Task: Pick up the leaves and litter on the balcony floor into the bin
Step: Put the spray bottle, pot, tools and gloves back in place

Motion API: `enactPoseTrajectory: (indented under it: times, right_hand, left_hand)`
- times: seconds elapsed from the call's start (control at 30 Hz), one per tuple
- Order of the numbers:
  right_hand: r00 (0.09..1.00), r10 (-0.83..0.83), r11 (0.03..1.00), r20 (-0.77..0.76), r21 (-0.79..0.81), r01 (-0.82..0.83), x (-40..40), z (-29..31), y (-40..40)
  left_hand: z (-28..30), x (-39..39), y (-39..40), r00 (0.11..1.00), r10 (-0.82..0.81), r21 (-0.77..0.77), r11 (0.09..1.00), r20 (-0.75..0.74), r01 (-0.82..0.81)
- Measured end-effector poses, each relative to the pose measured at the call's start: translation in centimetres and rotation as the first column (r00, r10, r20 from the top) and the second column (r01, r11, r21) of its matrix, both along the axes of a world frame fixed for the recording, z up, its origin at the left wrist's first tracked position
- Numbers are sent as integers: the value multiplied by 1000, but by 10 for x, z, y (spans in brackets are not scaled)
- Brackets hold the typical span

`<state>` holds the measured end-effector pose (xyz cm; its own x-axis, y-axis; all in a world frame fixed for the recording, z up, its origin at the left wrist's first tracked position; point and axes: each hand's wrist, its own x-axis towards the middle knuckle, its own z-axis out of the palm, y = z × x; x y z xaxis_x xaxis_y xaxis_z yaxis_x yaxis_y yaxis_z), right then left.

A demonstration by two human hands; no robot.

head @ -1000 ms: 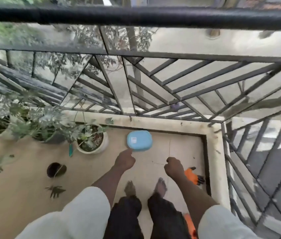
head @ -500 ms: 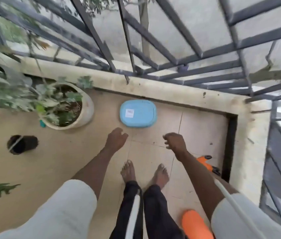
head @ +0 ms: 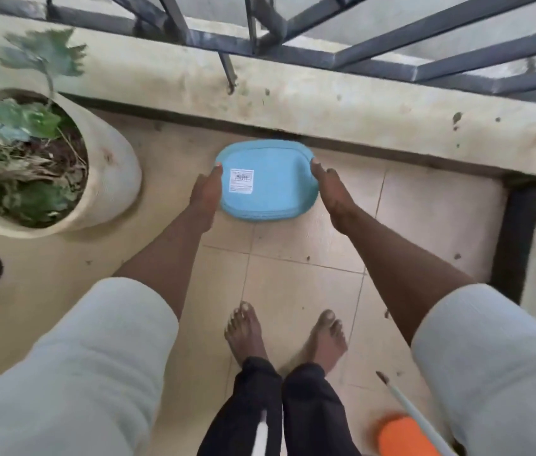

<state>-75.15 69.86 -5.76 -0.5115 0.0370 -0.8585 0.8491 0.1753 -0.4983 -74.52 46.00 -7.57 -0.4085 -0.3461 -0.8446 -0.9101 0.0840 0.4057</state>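
Both hands, left (head: 206, 195) and right (head: 332, 189), have dropped from mid-air to the upturned bin (head: 265, 182) by the floor's far edge, fingers clasping its sides, ready to right it for leaves.

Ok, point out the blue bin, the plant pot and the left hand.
blue bin (head: 270, 189): head view, its upturned bottom.
plant pot (head: 112, 172): head view, its outer wall.
left hand (head: 207, 192): head view, back of the hand.

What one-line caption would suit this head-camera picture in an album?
Both hands, left and right, clasp the sides of an upturned blue bin on the balcony floor.
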Motion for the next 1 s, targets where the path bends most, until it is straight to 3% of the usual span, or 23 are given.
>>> enactPoseTrajectory:
  times: [0.1,0.23,0.33,0.43,0.6,0.67,0.77,1.0]
  right_hand:
    - [999,-39,997,-19,-63,38,5,-16,-5]
    - [959,-278,960,59,-3,278,25,-9,8]
    - [866,-499,867,43,34,497,45,0,31]
    - [794,-606,795,52,73,602,64,7,56]
    - [852,-514,857,99,96,506,71,18,81]
    - [887,-453,889,88,118,442,67,19,84]
    - [880,-470,877,76,151,456,61,13,90]
    - [869,-493,868,29,83,490,55,5,95]
  left_hand:
    - [-6,3,1,999,-39,45,998,12,39]
    - [6,29,6,995,-75,-101,993,-69,68]
    - [19,55,13,978,26,-88,995,-207,-45]
    - [28,64,21,966,117,2,993,-229,-120]
    - [37,53,44,991,124,119,986,-42,-118]
    - [32,47,51,1000,6,69,998,8,-7]
    - [28,41,66,996,-79,34,996,-31,81]
    - [14,22,94,994,27,118,993,-106,-15]
